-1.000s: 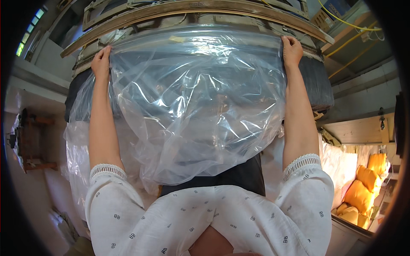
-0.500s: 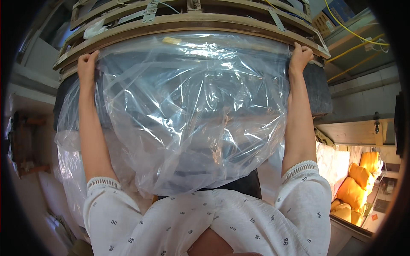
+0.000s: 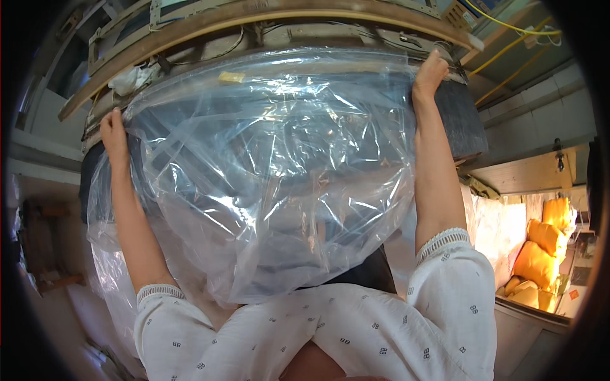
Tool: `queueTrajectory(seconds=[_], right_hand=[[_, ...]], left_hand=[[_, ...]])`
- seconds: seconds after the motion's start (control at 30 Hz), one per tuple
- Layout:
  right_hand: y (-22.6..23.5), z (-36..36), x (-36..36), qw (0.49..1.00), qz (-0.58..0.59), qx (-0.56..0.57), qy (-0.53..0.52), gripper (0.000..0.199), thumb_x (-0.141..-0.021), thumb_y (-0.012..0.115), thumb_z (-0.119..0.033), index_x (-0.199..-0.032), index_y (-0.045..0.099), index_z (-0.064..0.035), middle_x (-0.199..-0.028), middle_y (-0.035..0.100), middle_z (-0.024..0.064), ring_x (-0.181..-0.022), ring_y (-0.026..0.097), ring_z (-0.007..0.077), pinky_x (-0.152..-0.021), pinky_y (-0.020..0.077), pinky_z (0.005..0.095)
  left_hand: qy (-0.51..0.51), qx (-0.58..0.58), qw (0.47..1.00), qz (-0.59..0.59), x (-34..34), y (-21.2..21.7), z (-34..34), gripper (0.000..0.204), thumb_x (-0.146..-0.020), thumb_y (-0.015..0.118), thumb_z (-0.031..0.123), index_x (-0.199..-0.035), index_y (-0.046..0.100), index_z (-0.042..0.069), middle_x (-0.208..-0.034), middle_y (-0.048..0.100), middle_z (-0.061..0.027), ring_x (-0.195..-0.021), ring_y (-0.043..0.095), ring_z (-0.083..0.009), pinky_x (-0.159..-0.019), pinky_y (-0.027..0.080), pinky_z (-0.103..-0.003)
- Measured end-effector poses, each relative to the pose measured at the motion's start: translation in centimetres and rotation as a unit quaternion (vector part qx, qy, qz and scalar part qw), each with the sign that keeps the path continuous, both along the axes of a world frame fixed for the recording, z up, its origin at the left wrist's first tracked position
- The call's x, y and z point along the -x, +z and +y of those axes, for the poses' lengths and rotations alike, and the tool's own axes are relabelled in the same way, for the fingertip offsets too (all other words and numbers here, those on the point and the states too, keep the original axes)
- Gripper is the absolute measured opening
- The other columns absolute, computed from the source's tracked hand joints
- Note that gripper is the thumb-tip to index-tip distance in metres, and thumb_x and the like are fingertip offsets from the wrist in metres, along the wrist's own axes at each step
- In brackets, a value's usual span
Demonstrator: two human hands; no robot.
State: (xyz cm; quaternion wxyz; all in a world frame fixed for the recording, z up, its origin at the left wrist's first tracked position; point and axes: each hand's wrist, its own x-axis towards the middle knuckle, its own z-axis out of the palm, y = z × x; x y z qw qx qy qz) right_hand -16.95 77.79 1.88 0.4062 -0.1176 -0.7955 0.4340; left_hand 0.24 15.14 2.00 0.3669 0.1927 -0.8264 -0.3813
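A large clear plastic bag (image 3: 273, 171) hangs stretched between my raised arms, in front of a big dark rounded object (image 3: 457, 120). My left hand (image 3: 114, 134) grips the bag's upper left edge. The upper right edge is pinched in my right hand (image 3: 429, 73), higher up and close under a curved wooden beam (image 3: 254, 16). The plastic is crumpled and shiny, sagging down toward my chest. Both sleeves are white with small dark marks.
Above the beam run metal frames and yellow cables (image 3: 508, 32). Yellow bags (image 3: 540, 254) are stacked at the lower right beside white plastic sheeting (image 3: 489, 222). More clear plastic (image 3: 111, 279) hangs at the lower left by a dim wall.
The view has tilted: my left hand now sits lower in the picture and my right hand higher. The bag stays stretched between them and has spread a little wider.
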Motion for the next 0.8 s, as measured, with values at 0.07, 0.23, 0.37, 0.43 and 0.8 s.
queueTrajectory(seconds=[0.07,0.23,0.37,0.43,0.8], right_hand=[[0.6,0.6,-0.4,1.000,-0.004,0.031,-0.003,0.054,-0.083,0.045,-0.045,-0.093,0.051,0.0078,-0.104,0.047,0.0252,-0.103,0.040,0.0363,-0.091,0.0286,0.0421],[3.1,0.2,-8.3,0.945,-0.234,-0.183,0.139,0.051,-0.068,0.061,-0.052,-0.087,0.065,-0.0042,-0.099,0.059,0.0155,-0.096,0.053,0.0324,-0.084,0.0372,0.0453],[3.5,1.3,-12.3,0.932,-0.187,-0.063,0.305,0.043,-0.070,0.066,-0.038,-0.092,0.062,-0.0014,-0.088,0.060,0.0076,-0.081,0.055,0.0178,-0.074,0.0417,0.0292],[5.1,1.5,-14.7,0.923,-0.142,0.061,0.353,0.029,-0.074,0.066,-0.022,-0.091,0.060,0.0014,-0.079,0.057,0.0003,-0.073,0.049,0.0079,-0.068,0.0396,0.0214],[8.1,1.1,-26.7,0.600,-0.156,0.623,0.476,0.025,-0.078,0.065,-0.015,-0.099,0.055,-0.0053,-0.087,0.057,0.0021,-0.080,0.054,0.0122,-0.071,0.0436,0.0248]], left_hand=[[0.014,0.127,0.992,-0.013,0.3,0.4,0.6,0.030,-0.085,0.058,0.029,-0.087,0.061,0.000,-0.080,0.056,-0.0026,-0.073,0.049,-0.0089,-0.067,0.039,-0.021],[-0.088,-0.045,0.994,0.041,-4.7,4.8,-0.9,0.022,-0.085,0.060,0.024,-0.091,0.063,0.004,-0.083,0.057,0.0026,-0.077,0.048,-0.0062,-0.072,0.038,-0.019],[-0.059,0.009,0.992,-0.108,-8.7,5.9,0.6,0.023,-0.085,0.059,0.023,-0.094,0.062,0.003,-0.087,0.059,-0.0013,-0.080,0.050,-0.0087,-0.075,0.039,-0.023],[0.000,0.235,0.969,-0.076,-9.8,7.0,2.6,0.023,-0.085,0.059,0.022,-0.095,0.062,0.003,-0.088,0.059,-0.0021,-0.080,0.050,-0.0098,-0.075,0.040,-0.024],[-0.574,-0.004,0.809,-0.130,-14.9,12.7,39.6,0.023,-0.083,0.055,0.009,-0.105,0.056,0.001,-0.092,0.058,-0.0083,-0.084,0.055,-0.0163,-0.072,0.043,-0.026]])
